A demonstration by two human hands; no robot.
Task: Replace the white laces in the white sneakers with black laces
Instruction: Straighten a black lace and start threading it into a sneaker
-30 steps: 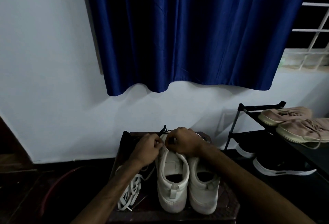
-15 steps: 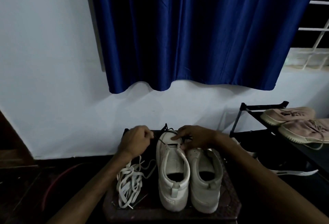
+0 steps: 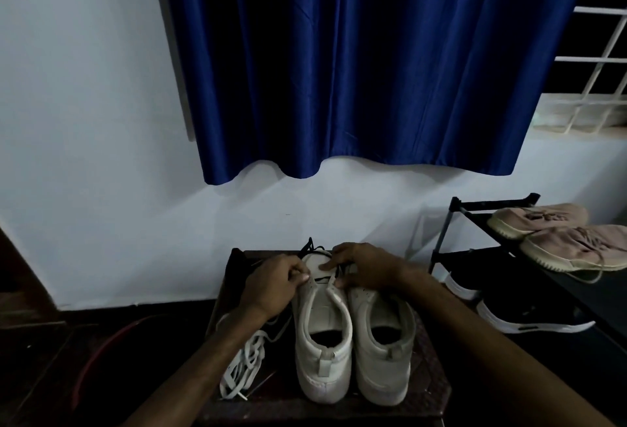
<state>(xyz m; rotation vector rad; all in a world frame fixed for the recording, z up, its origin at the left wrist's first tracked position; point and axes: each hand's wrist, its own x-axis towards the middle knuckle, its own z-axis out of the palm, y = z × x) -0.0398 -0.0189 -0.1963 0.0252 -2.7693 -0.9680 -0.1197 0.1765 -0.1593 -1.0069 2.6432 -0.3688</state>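
Observation:
Two white sneakers stand side by side, heels toward me, on a dark low table. The left sneaker has a black lace crossing its lowest eyelets, with loose black ends beyond the toe. My left hand pinches the lace at the left eyelet row. My right hand rests over the toe area, fingers pinching the lace at the right eyelet row. The right sneaker shows no lace. A pile of white laces lies left of the sneakers.
A black shoe rack stands at the right with pink sneakers on top and black shoes below. A blue curtain hangs on the white wall behind. A red hoop lies on the dark floor at left.
My left hand came back from the left to the left sneaker's eyelets. My right hand stays at the toe, both hands now close together over the lace.

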